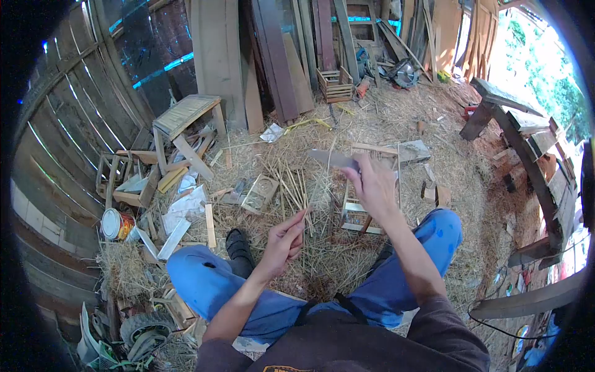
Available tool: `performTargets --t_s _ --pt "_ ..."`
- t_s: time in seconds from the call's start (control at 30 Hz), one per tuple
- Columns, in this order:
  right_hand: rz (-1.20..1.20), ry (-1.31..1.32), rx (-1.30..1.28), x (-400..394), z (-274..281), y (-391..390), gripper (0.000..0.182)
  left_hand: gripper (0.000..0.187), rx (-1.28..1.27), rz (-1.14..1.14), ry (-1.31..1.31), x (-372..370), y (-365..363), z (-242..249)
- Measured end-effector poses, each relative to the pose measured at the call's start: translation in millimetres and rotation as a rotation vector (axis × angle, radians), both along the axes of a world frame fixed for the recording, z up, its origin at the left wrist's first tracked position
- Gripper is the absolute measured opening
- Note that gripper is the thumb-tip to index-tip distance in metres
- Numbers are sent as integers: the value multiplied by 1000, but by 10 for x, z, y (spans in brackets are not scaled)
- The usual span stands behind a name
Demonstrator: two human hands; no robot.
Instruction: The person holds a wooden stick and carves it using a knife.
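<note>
My right hand (374,183) is closed round the handle end of a wide flat blade (333,159), which points left over the straw floor. Lower and to the left, my left hand (286,240) is closed in a pinch on the end of a thin stick (307,211). Blade and left hand are apart. Several thin sticks (290,186) lie fanned out on the straw just beyond my left hand. Below my right hand a small wooden frame (361,218) rests on the floor, and a small wooden box (260,194) lies left of the sticks.
A wooden stool (186,116) and a paint can (116,223) are at the left. Long boards (273,62) lean on the back wall, near a slatted crate (335,84). A curved wooden structure (533,155) stands at the right. My knees flank the work spot.
</note>
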State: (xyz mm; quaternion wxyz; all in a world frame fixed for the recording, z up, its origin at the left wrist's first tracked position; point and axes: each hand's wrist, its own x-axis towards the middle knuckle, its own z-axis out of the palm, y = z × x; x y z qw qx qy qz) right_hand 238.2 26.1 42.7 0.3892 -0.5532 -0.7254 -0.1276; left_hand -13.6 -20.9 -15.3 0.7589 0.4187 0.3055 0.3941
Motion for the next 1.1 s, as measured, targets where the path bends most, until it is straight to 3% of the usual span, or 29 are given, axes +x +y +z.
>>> performTargets --t_s 0.1,0.5,0.6,0.67,0.83,1.0,1.1 --pt "64 36 4 -74 -45 -57 31 43 41 -39 123 -30 35 2" --pt "239 1 32 -298 -120 -107 33 44 140 203 49 240 100 115" --pt "294 -81 -2 -375 -185 -148 32 46 109 95 77 182 131 54" --pt "292 -135 -55 -430 -236 -174 31 46 119 111 63 187 74 3" --pt "189 -77 110 -263 -44 -33 36 46 40 120 107 188 123 161" --pt "293 -120 32 -402 -166 -122 32 44 2 113 25 122 65 157" --pt "-55 -141 -131 -74 26 59 30 45 -29 107 0 102 94 199"
